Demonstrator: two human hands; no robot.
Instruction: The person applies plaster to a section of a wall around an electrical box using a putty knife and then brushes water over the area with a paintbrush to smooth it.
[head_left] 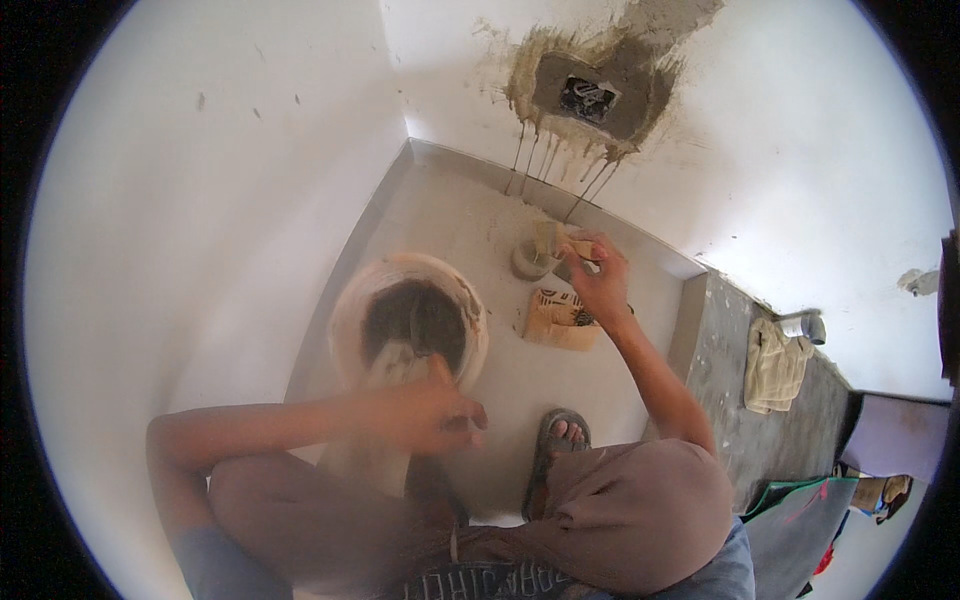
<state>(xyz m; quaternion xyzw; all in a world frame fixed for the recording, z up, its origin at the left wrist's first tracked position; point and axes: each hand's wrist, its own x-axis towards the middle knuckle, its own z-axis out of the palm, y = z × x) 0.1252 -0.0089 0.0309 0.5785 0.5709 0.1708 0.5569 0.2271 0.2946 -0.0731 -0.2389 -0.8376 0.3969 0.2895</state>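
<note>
My right hand (600,283) pinches a small flat tool with a pale, wood-coloured handle (580,248); it looks like a brush, but its end is blurred. Just below that end, a small round pot (529,261) stands on the floor. My left hand (435,415) is smeared by motion at the near rim of a round pale bucket (343,330), and its fingers cannot be made out clearly. Dark grey material (400,315) lies inside the bucket. A whitish blurred thing (392,365) crosses the bucket's near side beside my left hand.
A printed tan packet (560,322) lies on the floor beside the pot. Ahead, the white wall has a wall box (588,98) ringed by grey mortar with drips. At right, a grey ledge (720,380) bears a beige cloth (775,368) and a can (803,328). My sandalled foot (556,440) stands near.
</note>
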